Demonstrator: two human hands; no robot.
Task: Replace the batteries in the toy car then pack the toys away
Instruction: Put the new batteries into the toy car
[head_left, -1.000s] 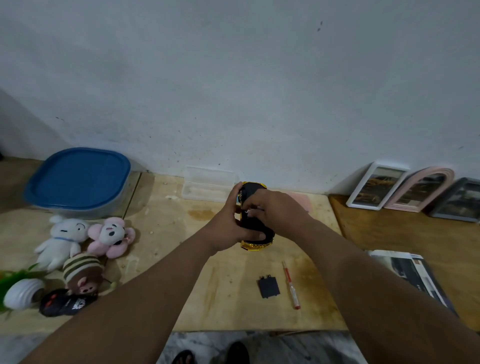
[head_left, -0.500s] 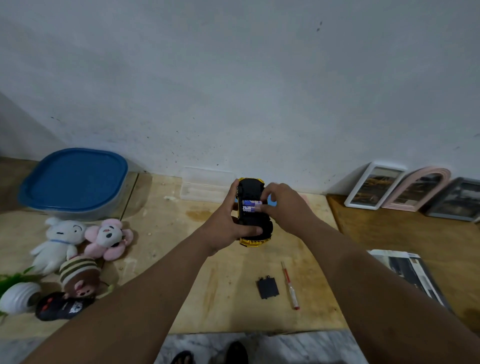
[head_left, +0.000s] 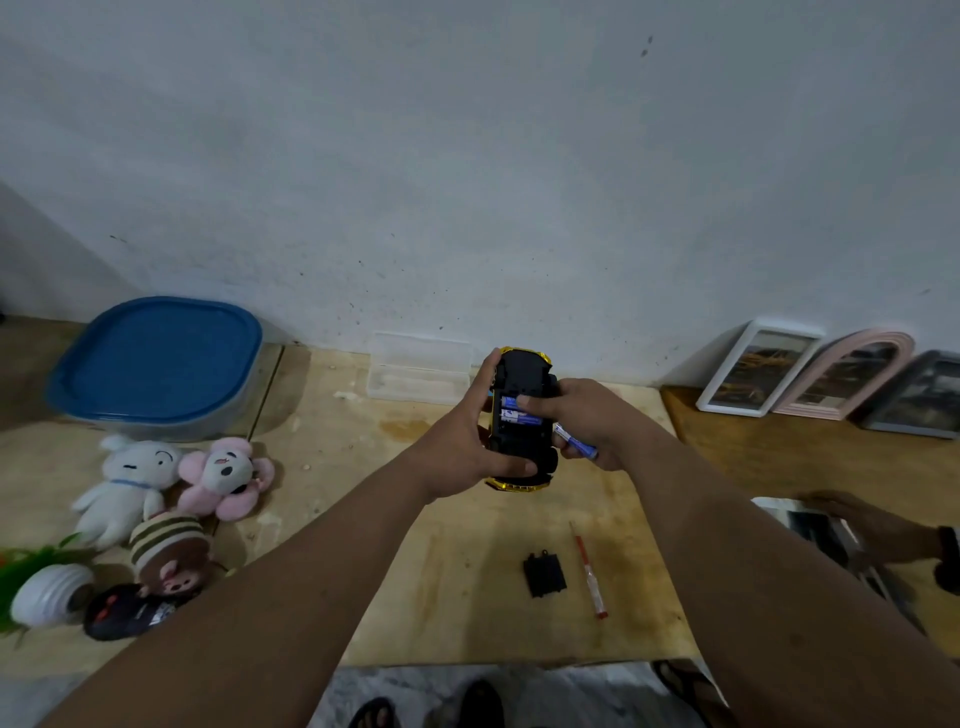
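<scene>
My left hand (head_left: 470, 447) grips a yellow toy car (head_left: 522, 379) held upside down above the wooden table, its black underside facing me. The battery bay is uncovered and blue batteries (head_left: 511, 413) lie inside it. My right hand (head_left: 582, 421) rests a finger on those batteries and holds one more blue battery (head_left: 576, 441) under its curled fingers. The black battery cover (head_left: 544, 574) and a red-handled screwdriver (head_left: 588, 571) lie on the table below the car.
A blue-lidded container (head_left: 156, 358) stands at the back left, with plush toys (head_left: 171, 483), a white bulb-like toy (head_left: 49, 592) and a black toy (head_left: 130, 610) in front. A clear plastic case (head_left: 421, 371) leans against the wall. Picture frames (head_left: 831, 379) stand at right. Another person's hand (head_left: 878, 525) rests on a magazine.
My right hand has drawn back from covering the car's underside, exposing the batteries in the bay. A loose battery shows in my right hand. Another person's hand has come in at the right.
</scene>
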